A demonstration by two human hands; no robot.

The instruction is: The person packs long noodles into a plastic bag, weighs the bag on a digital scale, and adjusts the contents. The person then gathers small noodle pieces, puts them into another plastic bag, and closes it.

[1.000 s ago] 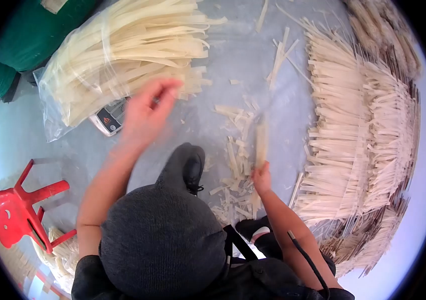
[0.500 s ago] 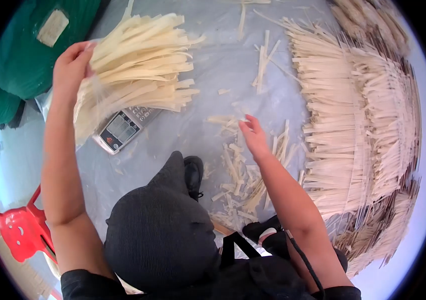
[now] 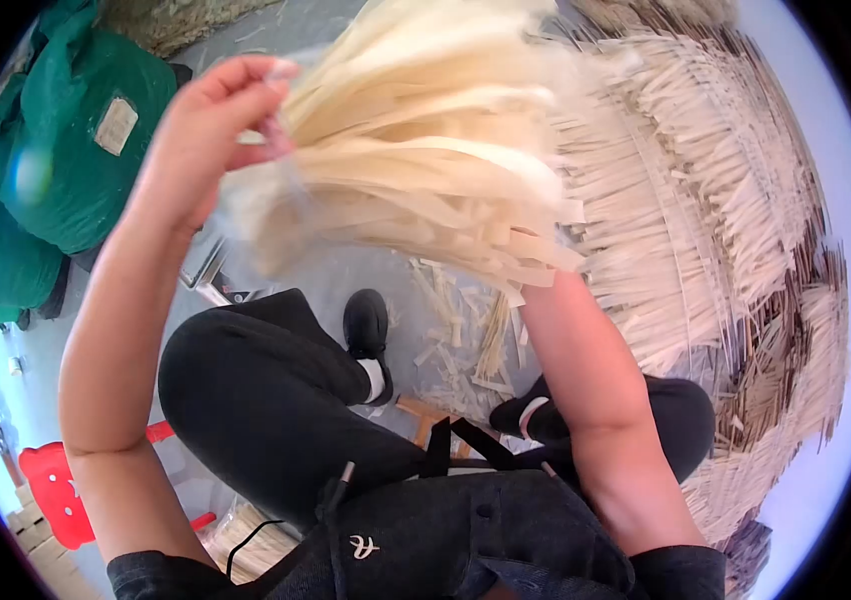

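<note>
Seemingly in a lifting step, the left hand (image 3: 221,120) pinches with narrowed fingers the plastic bag (image 3: 298,195) round a strip bundle (image 3: 426,150) above the floor (image 3: 334,272), the right hand's grip hidden; moving calls for even support.

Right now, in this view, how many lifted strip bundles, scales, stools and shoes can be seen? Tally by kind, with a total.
Lifted bundle of pale strips: 1
Scale, partly hidden: 1
Red stool, partly hidden: 1
Black shoes: 2
Total: 5
</note>
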